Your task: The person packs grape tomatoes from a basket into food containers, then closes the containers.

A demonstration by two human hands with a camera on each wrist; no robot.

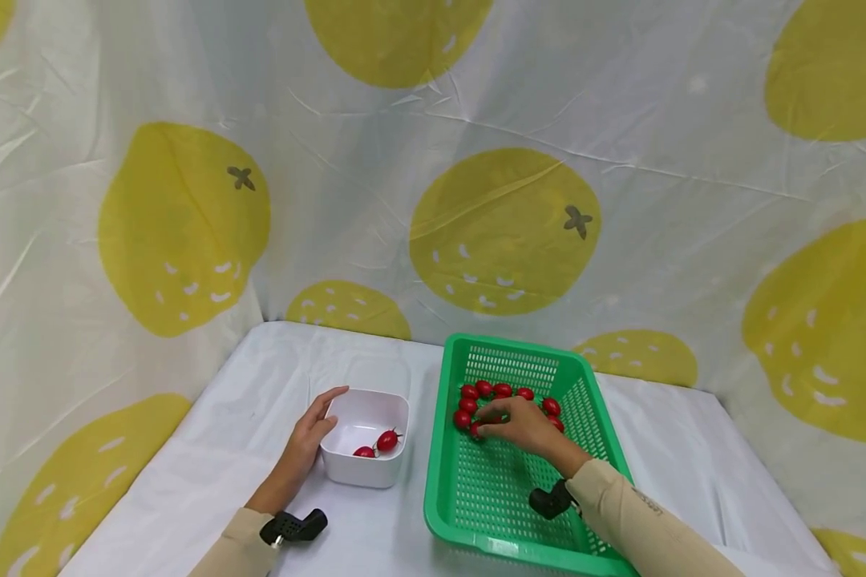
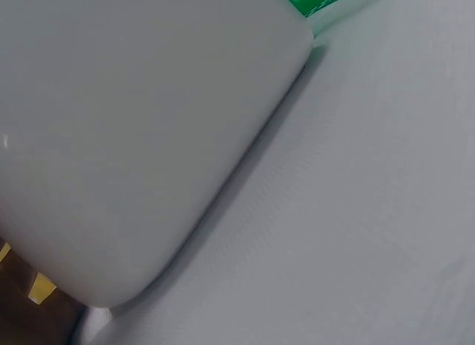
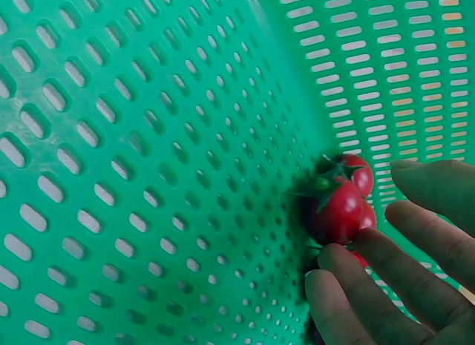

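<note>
My left hand (image 1: 308,433) holds the left side of a square white container (image 1: 361,471), its thumb over the rim and its fingers along the outside. Two red cherry tomatoes (image 1: 387,440) with green stems lie inside that container. In the left wrist view, the container's wall (image 2: 148,122) fills much of the picture. My right hand (image 1: 523,426) reaches into a green perforated basket (image 1: 439,481), fingers extended at a group of cherry tomatoes (image 1: 503,390). In the right wrist view, its fingertips (image 3: 338,263) are right beside a cherry tomato (image 3: 334,213), with nothing gripped between them.
A white cloth (image 1: 382,529) covers the table. Behind it hangs a pale curtain (image 1: 361,184) printed with yellow lemons. The basket stands right of the white container, with a narrow gap between them. More tomatoes (image 1: 552,407) lie by the basket's right wall.
</note>
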